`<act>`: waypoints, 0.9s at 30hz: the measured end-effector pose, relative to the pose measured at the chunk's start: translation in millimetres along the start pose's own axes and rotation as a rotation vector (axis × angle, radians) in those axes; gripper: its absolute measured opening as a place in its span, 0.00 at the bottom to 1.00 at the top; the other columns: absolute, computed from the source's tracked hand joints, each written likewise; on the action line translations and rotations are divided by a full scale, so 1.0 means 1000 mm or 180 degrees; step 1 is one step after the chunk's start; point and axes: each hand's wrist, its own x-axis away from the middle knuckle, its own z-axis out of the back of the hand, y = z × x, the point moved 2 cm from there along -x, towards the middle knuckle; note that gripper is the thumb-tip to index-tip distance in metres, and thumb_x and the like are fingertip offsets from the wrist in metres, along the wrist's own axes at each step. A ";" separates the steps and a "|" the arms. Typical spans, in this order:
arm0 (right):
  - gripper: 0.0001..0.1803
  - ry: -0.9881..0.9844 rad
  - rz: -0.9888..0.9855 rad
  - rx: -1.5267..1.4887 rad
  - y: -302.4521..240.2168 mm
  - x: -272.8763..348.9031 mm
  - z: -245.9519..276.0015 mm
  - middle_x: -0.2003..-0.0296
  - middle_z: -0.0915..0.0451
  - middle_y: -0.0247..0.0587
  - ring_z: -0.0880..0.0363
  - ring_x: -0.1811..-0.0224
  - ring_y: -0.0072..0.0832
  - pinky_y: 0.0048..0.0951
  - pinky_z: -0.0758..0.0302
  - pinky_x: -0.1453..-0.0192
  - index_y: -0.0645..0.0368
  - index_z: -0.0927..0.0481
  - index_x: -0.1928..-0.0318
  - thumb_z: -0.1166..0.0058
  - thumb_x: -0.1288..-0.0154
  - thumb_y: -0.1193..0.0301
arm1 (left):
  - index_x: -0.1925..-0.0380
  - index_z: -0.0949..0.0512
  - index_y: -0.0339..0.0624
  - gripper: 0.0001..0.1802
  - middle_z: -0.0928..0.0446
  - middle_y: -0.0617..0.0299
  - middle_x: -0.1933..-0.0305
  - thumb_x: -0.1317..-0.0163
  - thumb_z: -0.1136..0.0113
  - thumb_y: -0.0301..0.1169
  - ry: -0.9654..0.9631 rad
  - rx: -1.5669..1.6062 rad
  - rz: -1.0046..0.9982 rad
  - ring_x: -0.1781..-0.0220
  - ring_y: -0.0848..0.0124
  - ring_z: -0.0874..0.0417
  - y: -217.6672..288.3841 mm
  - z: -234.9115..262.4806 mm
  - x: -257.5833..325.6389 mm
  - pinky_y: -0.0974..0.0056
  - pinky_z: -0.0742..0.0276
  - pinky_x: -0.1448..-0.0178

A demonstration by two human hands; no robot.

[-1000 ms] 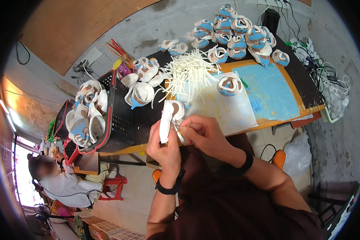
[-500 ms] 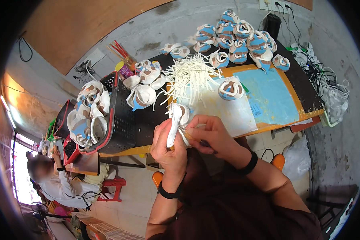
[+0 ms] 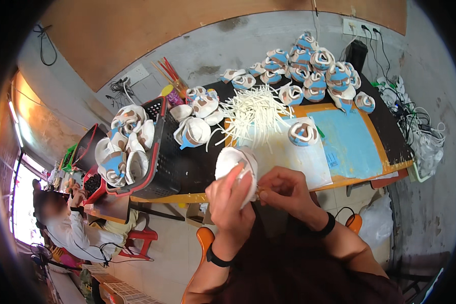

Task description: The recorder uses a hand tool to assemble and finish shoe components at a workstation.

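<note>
A white, cup-shaped padded fabric piece (image 3: 234, 161) is gripped by my left hand (image 3: 230, 206), its pale rounded side up. My right hand (image 3: 288, 193) is close against its right edge, thumb and fingers pinched together. Whatever the pinch holds is too small to make out. Beyond my hands lies a loose heap of thin white cords (image 3: 256, 114). A similar fabric piece with blue and brown patches and a coiled white cord (image 3: 304, 133) sits on a white sheet (image 3: 301, 164) to the right of the heap.
Several patterned fabric pieces (image 3: 314, 83) are piled at the table's back. More fill a black basket with red trim (image 3: 159, 167) on the left. A blue sheet (image 3: 347, 144) covers the right side. Cables (image 3: 415, 126) hang at the far right. Another person (image 3: 76, 230) sits at left.
My left hand has turned the fabric piece, so its broad pale side now faces up. My right hand stays pinched beside it. The whole view has shifted slightly.
</note>
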 end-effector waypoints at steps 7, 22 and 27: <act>0.08 -0.0366 0.0088 -0.0582 0.001 0.003 0.000 0.70 0.19 0.37 0.27 0.75 0.14 0.16 0.36 0.77 0.66 0.22 0.58 0.40 0.34 0.76 | 0.61 0.16 0.36 0.17 0.18 0.52 0.52 0.54 0.39 0.17 0.0031 0.0024 -0.0171 0.56 0.59 0.18 0.023 0.016 -0.007 0.61 0.29 0.51; 0.06 -0.0243 0.0577 0.0244 -0.024 0.007 -0.017 0.75 0.19 0.36 0.26 0.80 0.18 0.19 0.37 0.83 0.64 0.18 0.60 0.39 0.37 0.78 | 0.63 0.20 0.27 0.11 0.19 0.43 0.59 0.49 0.41 0.12 0.0406 0.0265 0.0019 0.63 0.55 0.19 0.039 0.024 -0.002 0.61 0.23 0.58; 0.07 0.0244 0.2408 0.2824 -0.037 0.012 -0.028 0.78 0.20 0.36 0.21 0.80 0.24 0.25 0.28 0.79 0.63 0.16 0.62 0.38 0.44 0.80 | 0.61 0.17 0.31 0.15 0.19 0.47 0.56 0.50 0.42 0.14 0.0441 0.0322 0.0261 0.60 0.54 0.19 0.033 0.021 0.007 0.58 0.24 0.54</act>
